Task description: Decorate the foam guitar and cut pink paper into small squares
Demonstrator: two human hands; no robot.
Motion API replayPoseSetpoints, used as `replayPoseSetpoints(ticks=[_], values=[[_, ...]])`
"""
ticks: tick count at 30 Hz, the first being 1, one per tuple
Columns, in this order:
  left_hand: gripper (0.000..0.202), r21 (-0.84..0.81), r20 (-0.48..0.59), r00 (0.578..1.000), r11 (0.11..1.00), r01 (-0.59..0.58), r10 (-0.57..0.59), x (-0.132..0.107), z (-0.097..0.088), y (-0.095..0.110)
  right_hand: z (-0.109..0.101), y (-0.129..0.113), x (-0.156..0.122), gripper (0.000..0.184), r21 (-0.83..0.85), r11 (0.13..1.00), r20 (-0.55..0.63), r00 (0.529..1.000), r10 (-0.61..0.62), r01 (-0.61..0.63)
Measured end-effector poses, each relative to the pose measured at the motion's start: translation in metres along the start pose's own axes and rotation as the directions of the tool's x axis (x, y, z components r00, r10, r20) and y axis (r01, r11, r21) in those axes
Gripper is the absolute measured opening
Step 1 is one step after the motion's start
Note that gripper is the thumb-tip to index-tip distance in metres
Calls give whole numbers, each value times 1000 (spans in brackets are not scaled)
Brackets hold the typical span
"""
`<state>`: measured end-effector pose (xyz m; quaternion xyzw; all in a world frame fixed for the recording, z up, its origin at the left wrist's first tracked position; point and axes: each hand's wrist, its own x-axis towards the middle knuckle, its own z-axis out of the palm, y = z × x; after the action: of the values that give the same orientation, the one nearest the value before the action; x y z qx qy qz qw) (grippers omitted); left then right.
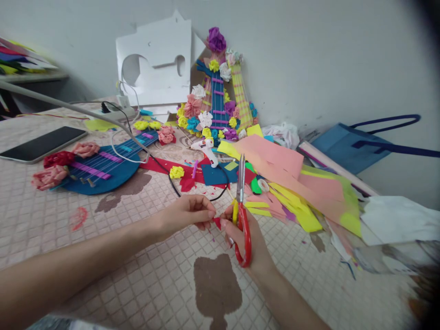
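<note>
Between my two hands is a small piece of red paper (217, 222), pinched at its edges by the fingertips. My left hand (194, 211) has thumb and fingers closed on its left side. On its right side my right hand (247, 233) pinches it too. Red-handled scissors (243, 224) hang on that same hand, blades pointing up and away. A yellow stick-like thing (235, 211) lies along the scissors, its kind unclear. Just beyond the hands are a white glue gun (206, 149), a yellow paper flower (176, 172) and red paper strips (158, 166).
To the left lies a blue paper guitar (103, 176) with flowers, beside a tablet (44, 143). Decorated guitars (217, 101) and a white cut-out board (154, 59) lean on the wall. Pink and yellow paper sheets (271, 156) and a blue bag (354, 146) are on the right.
</note>
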<state>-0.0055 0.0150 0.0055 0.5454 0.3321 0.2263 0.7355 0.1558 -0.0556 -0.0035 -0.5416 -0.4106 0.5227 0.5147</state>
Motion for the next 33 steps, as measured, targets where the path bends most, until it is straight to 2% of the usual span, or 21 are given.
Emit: replayPoseSetpoints(ticks=[10, 14, 19, 25, 29, 33], values=[[26, -1, -22, 1000, 1000, 13, -13, -2, 1, 5, -1, 0, 0, 17, 22, 1000, 5, 1000, -15, 15], [30, 57, -27, 1000, 998, 14, -13, -2, 2, 4, 0, 0, 0, 16, -9, 1000, 20, 1000, -13, 13], [29, 26, 71, 997, 999, -23, 21, 2, -2, -6, 0, 0, 0, 17, -8, 1000, 24, 1000, -17, 17], [25, -20, 103, 995, 1000, -7, 9, 1, -3, -4, 0, 3, 2, 21, 142, 989, -48, 998, 43, -35], [22, 9, 42, 999, 1000, 13, -14, -1, 0, 1, 1, 4, 2, 23, 207, 975, -24, 995, 92, -85], [22, 76, -25, 1000, 997, 0, 2, -1, 0, 4, 3, 2, 2, 24, 214, 974, 23, 998, 64, -67]])
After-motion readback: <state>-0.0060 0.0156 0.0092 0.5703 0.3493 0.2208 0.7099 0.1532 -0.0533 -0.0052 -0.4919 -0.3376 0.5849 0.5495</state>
